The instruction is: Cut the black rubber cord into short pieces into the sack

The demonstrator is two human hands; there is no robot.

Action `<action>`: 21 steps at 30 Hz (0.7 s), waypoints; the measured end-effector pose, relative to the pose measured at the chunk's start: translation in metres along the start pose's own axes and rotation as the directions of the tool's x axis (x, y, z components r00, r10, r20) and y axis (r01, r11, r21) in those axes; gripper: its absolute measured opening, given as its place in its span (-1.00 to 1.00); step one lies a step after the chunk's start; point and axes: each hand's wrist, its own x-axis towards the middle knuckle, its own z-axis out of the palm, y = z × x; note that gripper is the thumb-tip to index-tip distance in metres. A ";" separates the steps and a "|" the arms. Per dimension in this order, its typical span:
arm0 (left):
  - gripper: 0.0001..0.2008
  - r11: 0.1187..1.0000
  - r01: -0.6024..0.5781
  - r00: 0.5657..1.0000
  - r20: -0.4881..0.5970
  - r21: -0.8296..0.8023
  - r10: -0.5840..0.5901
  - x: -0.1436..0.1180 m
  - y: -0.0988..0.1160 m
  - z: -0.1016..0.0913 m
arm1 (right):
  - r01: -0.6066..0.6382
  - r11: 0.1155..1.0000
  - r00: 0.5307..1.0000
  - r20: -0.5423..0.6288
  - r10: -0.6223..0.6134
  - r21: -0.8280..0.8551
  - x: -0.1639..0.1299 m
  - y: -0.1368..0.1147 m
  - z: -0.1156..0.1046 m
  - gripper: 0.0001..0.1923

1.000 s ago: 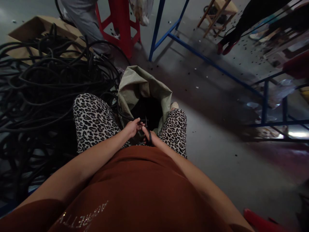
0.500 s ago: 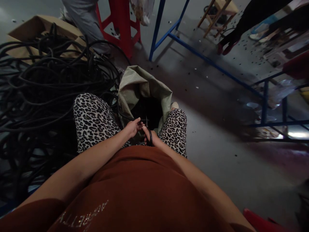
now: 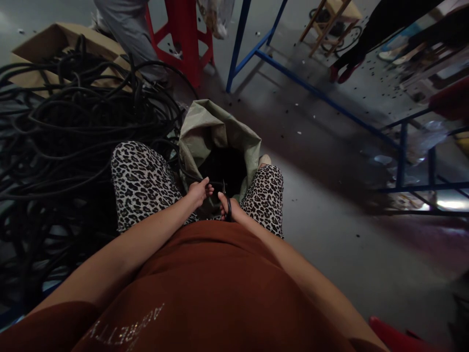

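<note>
Scissors (image 3: 226, 199) are held in the right hand (image 3: 227, 207): the thumb is passed through a dark handle loop, and the blades are pointed away from the body, over the mouth of the sack. Blade opening cannot be told; the metal is small and dim. A short length of black hose (image 3: 209, 191) is pinched in the left hand (image 3: 199, 190), fingers closed round it, just beside the scissor tips on their left. The piece in the fingers is partly hidden, so its length is not readable.

The green woven sack (image 3: 216, 128) is stood open between the knees, directly beyond and below both grips. Judgement: it is placed there so that anything released at the blades falls straight in.

A large tangle of black hose (image 3: 76, 127) is heaped to the left of the left hand, within reach of that arm; a strand is seen running from it toward the sack.

Pose: both forearms are brought in from the sides and met at the lap, wrists low against the thighs, elbows spread.

Beyond the sack, a red stool (image 3: 183, 34) and another person's grey trouser leg (image 3: 128, 29) are noted.
</note>
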 end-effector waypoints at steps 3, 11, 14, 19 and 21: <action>-0.81 1.000 -0.005 1.000 -0.007 0.016 0.005 0.002 -0.001 0.000 | 0.006 1.000 1.000 -0.012 -0.006 -0.023 -0.002 -0.001 0.000 -0.48; -0.82 0.999 -0.015 0.999 -0.030 0.029 0.016 0.005 0.000 0.000 | 0.027 0.997 0.999 -0.028 -0.029 -0.072 -0.010 -0.009 -0.001 -0.51; -0.82 1.000 -0.010 1.000 -0.026 0.025 0.010 0.005 0.000 -0.001 | 0.013 0.998 0.998 -0.056 -0.016 -0.055 -0.013 -0.012 -0.001 -0.52; -0.83 1.000 -0.002 0.999 -0.035 0.004 0.003 0.006 0.001 -0.001 | 0.001 1.000 1.000 -0.028 -0.001 -0.021 -0.017 -0.012 -0.003 -0.51; -0.84 1.000 -0.004 1.000 -0.030 -0.013 0.003 0.007 0.001 -0.001 | -0.030 0.999 1.000 -0.001 0.030 -0.012 -0.017 -0.010 -0.003 -0.48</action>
